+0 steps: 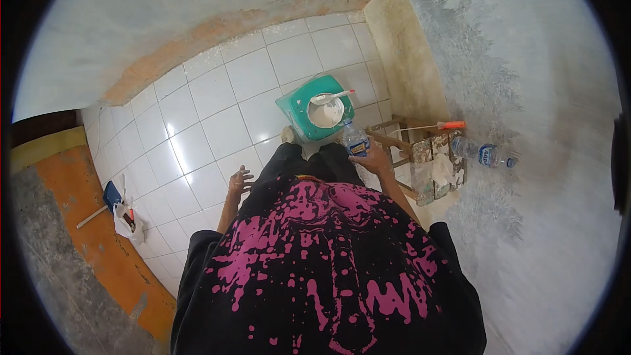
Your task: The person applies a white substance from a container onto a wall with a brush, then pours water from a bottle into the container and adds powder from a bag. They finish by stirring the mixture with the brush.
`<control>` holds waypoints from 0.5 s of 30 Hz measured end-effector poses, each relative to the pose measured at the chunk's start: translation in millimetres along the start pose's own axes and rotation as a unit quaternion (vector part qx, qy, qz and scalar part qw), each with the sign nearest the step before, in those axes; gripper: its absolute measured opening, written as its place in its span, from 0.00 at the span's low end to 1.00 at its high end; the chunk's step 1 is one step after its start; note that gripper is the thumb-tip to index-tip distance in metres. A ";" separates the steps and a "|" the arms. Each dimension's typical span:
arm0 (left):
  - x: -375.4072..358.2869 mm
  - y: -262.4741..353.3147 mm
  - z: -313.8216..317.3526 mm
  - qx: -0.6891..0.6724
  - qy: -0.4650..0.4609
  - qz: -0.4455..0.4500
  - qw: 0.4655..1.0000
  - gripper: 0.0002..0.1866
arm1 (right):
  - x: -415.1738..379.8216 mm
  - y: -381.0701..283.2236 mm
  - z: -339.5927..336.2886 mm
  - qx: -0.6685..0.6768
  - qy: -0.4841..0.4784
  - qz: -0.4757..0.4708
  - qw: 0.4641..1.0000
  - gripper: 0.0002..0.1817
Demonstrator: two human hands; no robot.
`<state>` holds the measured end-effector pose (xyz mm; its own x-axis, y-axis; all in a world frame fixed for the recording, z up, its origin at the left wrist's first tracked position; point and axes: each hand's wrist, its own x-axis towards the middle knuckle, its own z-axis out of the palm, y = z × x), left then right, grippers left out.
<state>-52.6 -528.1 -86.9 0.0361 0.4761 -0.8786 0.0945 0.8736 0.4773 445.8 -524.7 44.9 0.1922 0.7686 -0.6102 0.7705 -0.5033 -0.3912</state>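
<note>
My right hand (376,160) is closed around a clear plastic water bottle (355,139) with a blue and yellow label. The bottle is held beside a green plastic stool (302,106). On that stool sits a white tub (322,120) of whitish paste, with a white-bladed, red-ended tool (332,96) lying across its rim. My left hand (241,181) hangs low at my left side above the tiles, its fingers apart and nothing in them.
To my right, a worn wooden stool (420,177) carries a second water bottle (484,154) nearby and a paint roller with an orange handle (451,125). A white bag with tools (129,222) and a blue-headed tool (113,194) are at left. Patchy walls (420,59) enclose the tiled floor (197,126).
</note>
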 end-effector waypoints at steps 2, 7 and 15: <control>0.0 0.5 -0.4 0.003 0.000 0.018 1.000 0.41 | 0.2 0.2 -0.1 0.025 0.001 -0.013 1.000 0.56; -0.7 57.8 30.1 0.082 -0.012 0.031 0.996 0.37 | 4.7 -3.4 -4.1 0.005 0.007 -0.006 1.000 0.56; 73.5 111.9 153.1 0.153 -0.202 0.227 0.940 0.29 | 6.7 -10.1 -12.3 -0.010 -0.004 0.010 1.000 0.57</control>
<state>112.9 -410.8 -100.1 0.5113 0.6617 -0.5484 0.2576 0.4908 0.8323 446.7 -509.5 53.3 0.2035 0.7556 -0.6226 0.7787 -0.5104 -0.3649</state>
